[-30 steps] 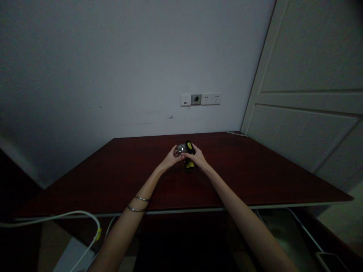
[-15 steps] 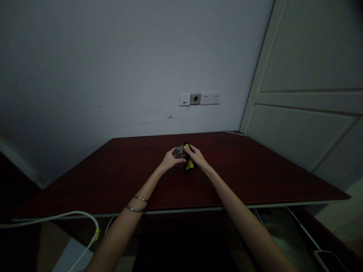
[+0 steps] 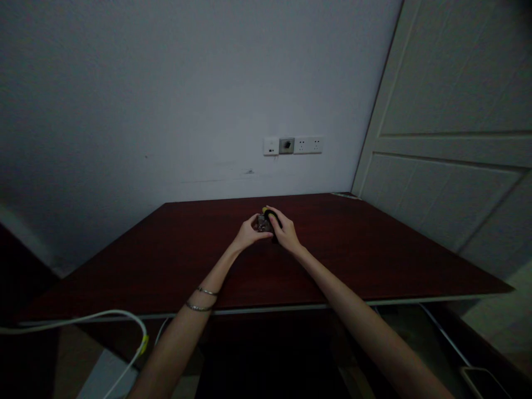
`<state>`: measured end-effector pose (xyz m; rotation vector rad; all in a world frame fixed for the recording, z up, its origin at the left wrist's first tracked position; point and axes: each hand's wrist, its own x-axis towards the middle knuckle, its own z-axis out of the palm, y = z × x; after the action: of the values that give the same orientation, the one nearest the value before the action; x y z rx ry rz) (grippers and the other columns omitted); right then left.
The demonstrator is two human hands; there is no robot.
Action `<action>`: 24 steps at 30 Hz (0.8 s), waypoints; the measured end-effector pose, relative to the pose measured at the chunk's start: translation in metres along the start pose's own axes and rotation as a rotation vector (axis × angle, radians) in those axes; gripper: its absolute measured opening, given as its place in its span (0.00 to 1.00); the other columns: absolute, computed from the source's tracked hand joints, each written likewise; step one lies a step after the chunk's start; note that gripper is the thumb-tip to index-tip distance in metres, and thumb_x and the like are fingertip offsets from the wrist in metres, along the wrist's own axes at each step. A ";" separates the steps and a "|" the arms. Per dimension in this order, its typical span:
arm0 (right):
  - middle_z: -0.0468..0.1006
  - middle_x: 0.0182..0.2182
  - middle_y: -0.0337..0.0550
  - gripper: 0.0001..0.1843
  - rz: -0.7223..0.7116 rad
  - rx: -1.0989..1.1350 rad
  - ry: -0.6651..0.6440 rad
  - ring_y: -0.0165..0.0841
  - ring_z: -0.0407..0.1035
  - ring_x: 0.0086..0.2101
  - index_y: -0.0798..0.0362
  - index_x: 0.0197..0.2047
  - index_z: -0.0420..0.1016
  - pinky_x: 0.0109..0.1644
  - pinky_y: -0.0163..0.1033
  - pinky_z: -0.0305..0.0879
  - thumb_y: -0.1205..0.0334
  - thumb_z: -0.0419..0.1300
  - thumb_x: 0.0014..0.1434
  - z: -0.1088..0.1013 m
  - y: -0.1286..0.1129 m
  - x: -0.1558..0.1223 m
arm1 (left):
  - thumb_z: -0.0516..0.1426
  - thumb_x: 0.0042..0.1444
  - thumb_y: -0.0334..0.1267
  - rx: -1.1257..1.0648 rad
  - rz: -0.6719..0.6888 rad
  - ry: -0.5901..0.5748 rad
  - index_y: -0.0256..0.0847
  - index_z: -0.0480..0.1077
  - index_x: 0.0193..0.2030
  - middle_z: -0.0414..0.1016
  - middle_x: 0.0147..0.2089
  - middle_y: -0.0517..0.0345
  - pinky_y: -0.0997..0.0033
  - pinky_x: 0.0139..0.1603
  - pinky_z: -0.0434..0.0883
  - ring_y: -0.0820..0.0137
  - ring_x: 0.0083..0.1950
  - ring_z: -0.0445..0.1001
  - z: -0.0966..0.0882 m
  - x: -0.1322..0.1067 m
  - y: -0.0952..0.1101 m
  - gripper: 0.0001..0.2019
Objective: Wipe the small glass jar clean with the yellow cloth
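Note:
Both hands are close together over the middle of the dark red table [image 3: 199, 260]. My left hand [image 3: 247, 235] is closed around a small, shiny see-through object [image 3: 263, 224], thumb at its near side and fingers behind. It looks like glass or clear plastic; its exact kind is too small to make out. My right hand [image 3: 286, 233] grips a soft-looking black and yellow piece [image 3: 275, 214], bent over and resting against the upper right of the clear object. The right fingers partly hide this piece. Whether the clear object touches the tabletop I cannot tell.
A wall with sockets and switches [image 3: 293, 145] rises behind the table. To the right stands a pale panelled door [image 3: 449, 111]. A white cable [image 3: 103, 313] loops near the table's front left edge. A phone-like object [image 3: 484, 382] lies low at the right.
My right hand has turned and shifted slightly left, bringing the black and yellow piece up against the clear object. Its yellow lower part no longer shows. My left hand has barely moved.

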<state>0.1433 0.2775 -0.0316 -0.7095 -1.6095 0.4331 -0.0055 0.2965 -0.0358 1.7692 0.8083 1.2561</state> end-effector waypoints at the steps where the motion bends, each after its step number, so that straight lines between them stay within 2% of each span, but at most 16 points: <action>1: 0.72 0.51 0.41 0.20 0.016 -0.002 -0.014 0.35 0.65 0.52 0.47 0.53 0.68 0.59 0.42 0.56 0.52 0.50 0.59 -0.003 0.002 0.004 | 0.68 0.31 0.36 0.008 0.002 -0.008 0.33 0.64 0.50 0.72 0.47 0.47 0.61 0.50 0.68 0.65 0.45 0.72 0.000 0.000 0.001 0.35; 4: 0.75 0.47 0.42 0.20 0.090 0.000 -0.050 0.36 0.67 0.49 0.48 0.49 0.71 0.57 0.44 0.59 0.50 0.51 0.58 -0.010 0.011 0.013 | 0.68 0.29 0.36 0.033 0.011 -0.042 0.35 0.64 0.52 0.71 0.49 0.48 0.61 0.51 0.68 0.63 0.47 0.72 0.001 -0.001 0.002 0.38; 7: 0.74 0.48 0.42 0.20 0.100 0.015 -0.081 0.37 0.68 0.49 0.48 0.50 0.71 0.57 0.45 0.59 0.50 0.54 0.56 -0.016 0.012 0.012 | 0.69 0.29 0.37 0.058 0.012 -0.037 0.35 0.64 0.53 0.71 0.50 0.47 0.61 0.51 0.68 0.62 0.48 0.72 0.003 -0.002 0.002 0.39; 11: 0.70 0.52 0.40 0.22 0.010 0.013 -0.102 0.37 0.63 0.54 0.45 0.53 0.68 0.59 0.48 0.56 0.54 0.57 0.54 -0.016 -0.003 0.000 | 0.69 0.29 0.38 0.087 0.015 0.001 0.34 0.64 0.53 0.72 0.49 0.45 0.62 0.49 0.69 0.61 0.46 0.72 0.002 -0.001 0.001 0.40; 16: 0.70 0.53 0.37 0.17 -0.129 0.003 -0.152 0.37 0.56 0.58 0.44 0.49 0.71 0.62 0.49 0.50 0.59 0.56 0.55 -0.009 -0.015 0.000 | 0.67 0.33 0.38 0.029 0.030 0.062 0.33 0.65 0.52 0.73 0.47 0.47 0.64 0.47 0.69 0.64 0.44 0.73 0.003 0.001 -0.001 0.35; 19: 0.72 0.50 0.38 0.15 -0.107 0.002 -0.143 0.37 0.61 0.56 0.45 0.47 0.73 0.60 0.48 0.54 0.59 0.55 0.56 -0.007 -0.010 0.012 | 0.68 0.31 0.37 -0.002 0.022 0.078 0.33 0.63 0.53 0.73 0.47 0.46 0.63 0.47 0.70 0.64 0.44 0.73 0.005 0.001 -0.001 0.38; 24: 0.77 0.44 0.41 0.15 0.014 -0.025 -0.105 0.36 0.71 0.45 0.47 0.45 0.74 0.52 0.44 0.64 0.56 0.53 0.57 -0.007 -0.004 0.029 | 0.69 0.29 0.37 0.011 0.038 0.071 0.34 0.63 0.53 0.72 0.48 0.46 0.63 0.48 0.70 0.62 0.45 0.73 0.005 -0.001 0.000 0.40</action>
<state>0.1481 0.2932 -0.0060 -0.7274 -1.7123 0.4682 -0.0006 0.2949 -0.0372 1.7649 0.8270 1.3477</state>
